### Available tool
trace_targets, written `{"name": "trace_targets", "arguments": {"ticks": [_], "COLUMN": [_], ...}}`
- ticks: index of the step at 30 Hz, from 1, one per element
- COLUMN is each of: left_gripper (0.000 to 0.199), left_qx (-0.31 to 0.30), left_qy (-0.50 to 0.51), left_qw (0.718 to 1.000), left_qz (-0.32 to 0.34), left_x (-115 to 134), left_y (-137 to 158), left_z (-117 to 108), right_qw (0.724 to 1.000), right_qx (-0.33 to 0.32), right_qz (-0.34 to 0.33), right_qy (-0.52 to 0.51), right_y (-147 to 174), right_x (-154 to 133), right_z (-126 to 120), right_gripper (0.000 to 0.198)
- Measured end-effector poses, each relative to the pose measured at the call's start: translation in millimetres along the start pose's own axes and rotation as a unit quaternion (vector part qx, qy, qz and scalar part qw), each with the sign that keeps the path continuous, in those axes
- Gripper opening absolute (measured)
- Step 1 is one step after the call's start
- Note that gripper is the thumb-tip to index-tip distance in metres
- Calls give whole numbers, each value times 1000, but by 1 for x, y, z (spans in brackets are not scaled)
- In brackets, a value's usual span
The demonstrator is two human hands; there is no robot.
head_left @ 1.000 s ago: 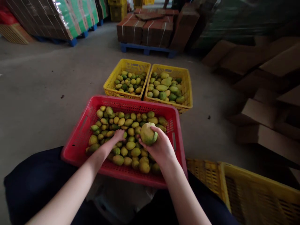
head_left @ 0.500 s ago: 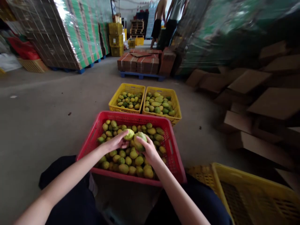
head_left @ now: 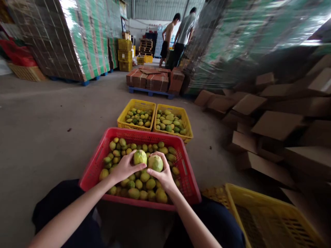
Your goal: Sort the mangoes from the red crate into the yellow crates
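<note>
My left hand (head_left: pixel 129 166) is closed round a pale yellow-green, papaya-like fruit (head_left: pixel 140 157), thumb below and fingers behind it. Another such fruit (head_left: pixel 155 163), slightly duller green, sits in the grip of my right hand (head_left: pixel 162 172). Both fruits are held side by side, nearly touching, with their ends turned up towards me. Beneath my hands stands a red plastic crate (head_left: pixel 191 175) holding many more green and yellow fruits (head_left: pixel 133 193). My hands and forearms hide part of its contents.
Two yellow crates (head_left: pixel 117 120) of similar fruit stand beyond the red one. At lower right is another yellow crate (head_left: pixel 258 193). Cardboard boxes (head_left: pixel 278 124) lie heaped on the right. Flattened cartons (head_left: pixel 157 82) rest on a blue pallet behind. Two people (head_left: pixel 184 31) stand farther back.
The view has tilted up. Both fruits have been turned so their ends show. My left hand has moved from the side of its fruit to a fuller grip around it.
</note>
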State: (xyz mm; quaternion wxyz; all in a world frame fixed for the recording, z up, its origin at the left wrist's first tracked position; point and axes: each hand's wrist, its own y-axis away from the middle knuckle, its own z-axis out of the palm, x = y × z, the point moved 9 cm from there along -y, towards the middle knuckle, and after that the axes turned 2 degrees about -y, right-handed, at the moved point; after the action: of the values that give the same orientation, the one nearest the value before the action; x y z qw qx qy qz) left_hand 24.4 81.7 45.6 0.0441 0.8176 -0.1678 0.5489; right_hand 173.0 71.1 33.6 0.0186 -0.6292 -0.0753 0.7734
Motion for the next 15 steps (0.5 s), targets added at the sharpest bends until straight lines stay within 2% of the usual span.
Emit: {"name": "trace_targets", "arguments": {"ticks": [5, 11, 15], "left_gripper": [40, 39, 34], "left_qx": [-6, -4, -6], "left_qy": [-67, -87, -78], "left_qw": [998, 996, 996], "left_qz": [20, 36, 40], "left_x": [11, 11, 8], "left_y": [5, 4, 3], "left_z": [0, 7, 10], "right_qw": [1000, 999, 999], "right_qx": [11, 8, 22], "right_qz": [-3, -16, -15], "right_qy": [4, 36, 37], "right_y": [5, 9, 11], "right_x": [-1, -4, -3], "right_z": [-1, -6, -9], "right_gripper": [62, 60, 73]}}
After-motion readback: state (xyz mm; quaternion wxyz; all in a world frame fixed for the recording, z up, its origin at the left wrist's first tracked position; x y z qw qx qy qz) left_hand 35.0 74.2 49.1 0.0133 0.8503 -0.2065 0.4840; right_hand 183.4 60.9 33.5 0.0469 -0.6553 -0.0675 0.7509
